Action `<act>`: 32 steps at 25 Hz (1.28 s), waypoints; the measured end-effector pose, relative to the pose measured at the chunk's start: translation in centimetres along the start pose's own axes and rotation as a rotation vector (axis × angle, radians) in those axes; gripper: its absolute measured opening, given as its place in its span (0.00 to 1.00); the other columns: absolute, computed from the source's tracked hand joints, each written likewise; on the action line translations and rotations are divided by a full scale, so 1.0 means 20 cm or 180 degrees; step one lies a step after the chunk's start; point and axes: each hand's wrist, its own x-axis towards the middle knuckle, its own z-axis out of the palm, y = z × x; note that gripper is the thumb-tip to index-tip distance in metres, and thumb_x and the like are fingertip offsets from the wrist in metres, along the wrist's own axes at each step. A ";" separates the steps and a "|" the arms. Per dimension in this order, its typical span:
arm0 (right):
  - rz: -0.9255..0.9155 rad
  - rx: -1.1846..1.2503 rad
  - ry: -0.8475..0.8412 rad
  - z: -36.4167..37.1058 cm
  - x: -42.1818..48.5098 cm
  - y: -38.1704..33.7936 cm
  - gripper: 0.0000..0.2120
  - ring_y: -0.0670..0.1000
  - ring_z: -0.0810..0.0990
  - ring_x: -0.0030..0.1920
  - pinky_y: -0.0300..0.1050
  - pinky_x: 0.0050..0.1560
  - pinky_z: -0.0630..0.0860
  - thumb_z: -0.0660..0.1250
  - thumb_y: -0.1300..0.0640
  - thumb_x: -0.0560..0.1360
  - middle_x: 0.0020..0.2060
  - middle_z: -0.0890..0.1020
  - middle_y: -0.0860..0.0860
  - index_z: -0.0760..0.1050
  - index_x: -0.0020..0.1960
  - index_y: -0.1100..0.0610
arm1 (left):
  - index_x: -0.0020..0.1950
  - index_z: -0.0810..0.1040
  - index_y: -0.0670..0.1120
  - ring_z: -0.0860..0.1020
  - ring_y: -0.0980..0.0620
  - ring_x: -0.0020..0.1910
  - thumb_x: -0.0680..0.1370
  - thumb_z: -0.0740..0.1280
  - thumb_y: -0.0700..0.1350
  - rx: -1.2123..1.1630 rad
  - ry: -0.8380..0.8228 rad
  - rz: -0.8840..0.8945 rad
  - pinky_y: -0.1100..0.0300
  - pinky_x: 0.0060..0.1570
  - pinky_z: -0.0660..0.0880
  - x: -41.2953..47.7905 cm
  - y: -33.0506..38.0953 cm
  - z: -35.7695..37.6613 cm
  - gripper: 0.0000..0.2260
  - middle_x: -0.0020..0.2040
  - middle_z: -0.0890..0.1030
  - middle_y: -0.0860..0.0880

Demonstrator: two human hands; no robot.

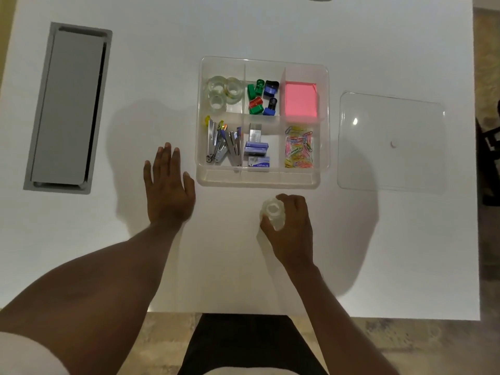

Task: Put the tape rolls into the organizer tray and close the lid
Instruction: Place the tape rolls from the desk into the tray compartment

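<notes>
The white surface (351, 239) fills most of the view; its far edge is cut off at the top, where a dark shape shows only in part. Far to the left of the left hand, a long grey panel (67, 109) is set into the surface. Just beyond both hands stands the clear organizer tray (259, 178), its walls and dividers faint and hard to trace. Well to the right of the right hand, the clear lid (392, 142) lies flat on the surface, apart from the tray, nearly invisible but for its outline and a glint.

The left hand (169, 185) rests palm down on the surface with fingers spread, just left of the tray's near corner. The right hand (292, 228) is closed around a clear tape roll (273, 213), just short of the tray's near wall; the fingers hide much of the roll, and whether it touches the surface I cannot tell.

In the tray's far left compartment, beyond the left hand, lie more tape rolls (224, 93), apparently three, their edges blurring together. Other compartments hold a pink pad (300, 104), staplers (223, 144), coloured sharpeners (262, 97), staple boxes (257, 152) whose print is unreadable, and a tangle of coloured paper clips (299, 147).
</notes>
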 end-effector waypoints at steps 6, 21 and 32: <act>-0.0577 0.0670 0.0506 -0.05 0.36 -0.32 0.24 0.51 0.77 0.56 0.42 0.54 0.81 0.77 0.54 0.71 0.57 0.76 0.54 0.73 0.63 0.56 | 0.86 0.58 0.45 0.55 0.47 0.88 0.86 0.56 0.48 0.0020 -0.0002 0.0018 0.41 0.86 0.52 0.00 -0.01 0.01 0.27 0.88 0.57 0.46; -0.0940 -0.1534 0.0044 0.15 1.18 -0.76 0.20 0.57 0.78 0.57 0.53 0.58 0.73 0.68 0.43 0.76 0.52 0.83 0.54 0.75 0.62 0.54 | 0.86 0.57 0.47 0.55 0.47 0.88 0.86 0.53 0.51 0.0037 -0.0013 0.0056 0.40 0.86 0.54 0.01 -0.04 0.05 0.28 0.88 0.57 0.46; -0.0749 -0.2096 -0.0498 0.23 1.25 -0.76 0.23 0.57 0.83 0.52 0.50 0.51 0.75 0.67 0.40 0.78 0.52 0.83 0.54 0.74 0.63 0.57 | 0.87 0.54 0.49 0.54 0.48 0.88 0.86 0.51 0.52 0.0053 -0.0033 0.0049 0.42 0.87 0.51 0.02 -0.06 0.08 0.29 0.88 0.55 0.48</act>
